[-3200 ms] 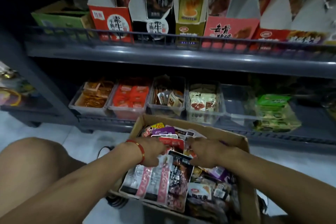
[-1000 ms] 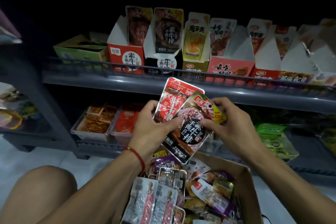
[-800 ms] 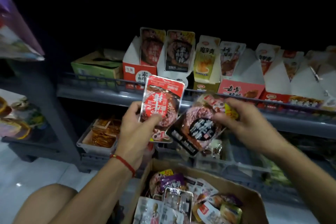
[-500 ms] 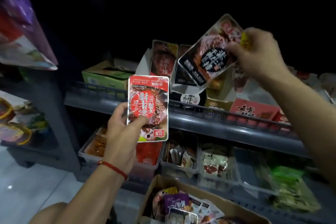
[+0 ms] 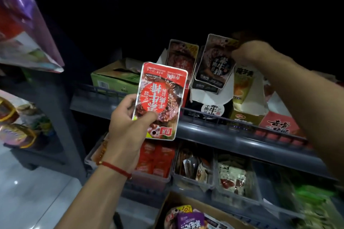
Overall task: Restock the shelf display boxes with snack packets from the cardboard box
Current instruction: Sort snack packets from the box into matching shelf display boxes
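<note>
A grey shelf point(image 5: 214, 134) crosses the middle of the frame, its display boxes standing in a row along it. At bottom centre sits the open cardboard box point(image 5: 188, 201) with snack packets inside. Left of centre, the left hand point(image 5: 128, 126) pinches a red packet point(image 5: 160, 101) upside down, thumb on its face. Upper right, the right hand point(image 5: 249, 54) grips the top corner of a black packet point(image 5: 216, 61), standing upright in the black display box point(image 5: 210, 106).
</note>
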